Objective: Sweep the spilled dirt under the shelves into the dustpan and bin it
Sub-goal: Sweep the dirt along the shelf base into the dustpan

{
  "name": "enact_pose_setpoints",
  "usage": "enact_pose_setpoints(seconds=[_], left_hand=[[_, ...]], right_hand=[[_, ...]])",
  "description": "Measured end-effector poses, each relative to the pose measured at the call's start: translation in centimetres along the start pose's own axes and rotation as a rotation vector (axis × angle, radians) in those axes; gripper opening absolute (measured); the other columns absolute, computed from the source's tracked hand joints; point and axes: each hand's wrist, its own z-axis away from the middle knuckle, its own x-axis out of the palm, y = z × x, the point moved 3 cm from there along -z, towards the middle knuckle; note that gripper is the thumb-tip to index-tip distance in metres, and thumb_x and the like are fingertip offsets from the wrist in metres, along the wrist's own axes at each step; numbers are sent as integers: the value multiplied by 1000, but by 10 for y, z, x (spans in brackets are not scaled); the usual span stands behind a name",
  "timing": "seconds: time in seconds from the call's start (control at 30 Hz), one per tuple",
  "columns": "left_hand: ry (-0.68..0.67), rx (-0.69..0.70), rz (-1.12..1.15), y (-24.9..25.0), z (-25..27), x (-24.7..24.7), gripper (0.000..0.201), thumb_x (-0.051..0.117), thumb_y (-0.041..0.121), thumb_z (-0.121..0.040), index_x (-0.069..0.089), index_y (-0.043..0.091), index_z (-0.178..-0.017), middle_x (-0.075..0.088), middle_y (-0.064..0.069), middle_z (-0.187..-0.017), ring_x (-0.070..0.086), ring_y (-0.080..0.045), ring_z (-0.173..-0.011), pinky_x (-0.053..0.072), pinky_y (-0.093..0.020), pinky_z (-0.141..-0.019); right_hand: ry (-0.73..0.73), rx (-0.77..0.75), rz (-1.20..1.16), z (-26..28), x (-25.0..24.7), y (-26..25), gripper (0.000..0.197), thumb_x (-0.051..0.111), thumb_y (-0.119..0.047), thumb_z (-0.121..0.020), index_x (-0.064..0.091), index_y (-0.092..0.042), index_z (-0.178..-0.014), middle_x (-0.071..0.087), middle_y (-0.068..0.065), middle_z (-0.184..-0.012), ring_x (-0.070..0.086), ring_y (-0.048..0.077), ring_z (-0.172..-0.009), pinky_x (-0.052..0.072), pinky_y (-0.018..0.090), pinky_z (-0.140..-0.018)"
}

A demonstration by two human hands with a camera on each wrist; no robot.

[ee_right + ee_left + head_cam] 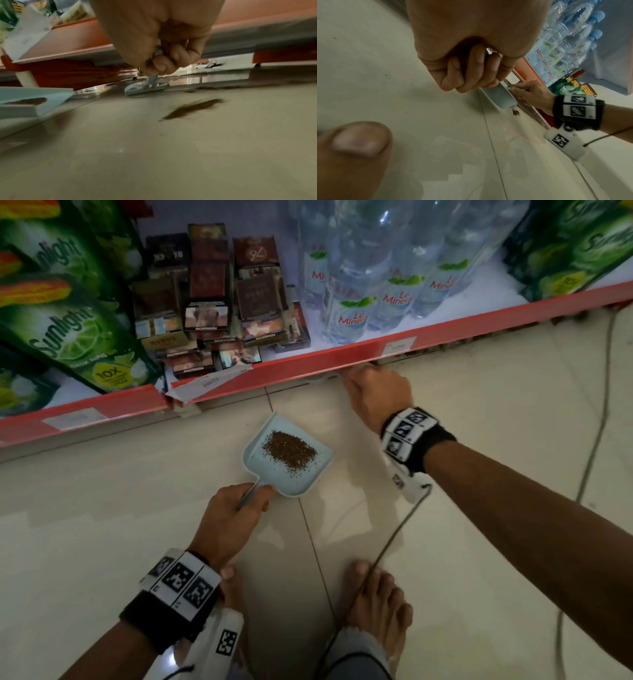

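Matt plastic dustpan (301,474), glossy tiled floor (479,542), granular dirt (289,450)

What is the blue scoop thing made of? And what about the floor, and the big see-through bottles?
The dustpan looks like matte light-blue plastic: moulded in one piece, smooth raised rim. The floor looks like glossy pale tile, probably ceramic: thin straight joints and soft reflections. The water bottles seem thin clear plastic, ribbed and see-through, with printed labels.
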Motion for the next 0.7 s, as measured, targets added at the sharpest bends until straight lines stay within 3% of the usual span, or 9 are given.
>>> enact_pose_setpoints(seconds=[0.17,0.27,0.43,0.53,0.7], left_hand=[[-65,60,-7,5,-13,11,42,57,41,-91,53,20,-56,42,9,-43,38,-5,-42,33,-19,-46],[-111,77,-3,12,-19,20,41,57,41,-91,53,19,-57,41,10,-43,37,-4,-42,33,-21,-48],[-155,126,-28,27,-23,33,42,57,40,-91,53,14,-58,40,10,-41,36,-3,-40,31,-17,-46],[-171,153,-43,31,-24,35,45,56,41,-92,54,9,-62,40,10,-42,35,-5,-40,31,-19,-46],[-159,150,-55,30,-21,26,45,56,38,-94,55,7,-62,40,9,-43,35,-6,-41,31,-26,-49]], right_hand=[[-64,24,77,51,-36,67,29,47,-35,-100,67,-30,-121,73,15,-94,66,40,-87,52,43,-68],[-89,23,45,73,-56,86,31,48,-34,-100,67,-31,-125,74,11,-94,66,39,-82,51,40,-63],[29,33,-145,63,-66,79,33,47,-39,-101,67,-29,-125,74,6,-89,68,32,-78,56,43,-71],[57,12,-234,45,-57,65,32,51,-36,-101,68,-24,-125,75,6,-99,69,29,-76,57,41,-72],[-149,-109,-126,43,-41,57,33,47,-37,-102,66,-26,-128,71,10,-103,66,32,-84,53,37,-72]])
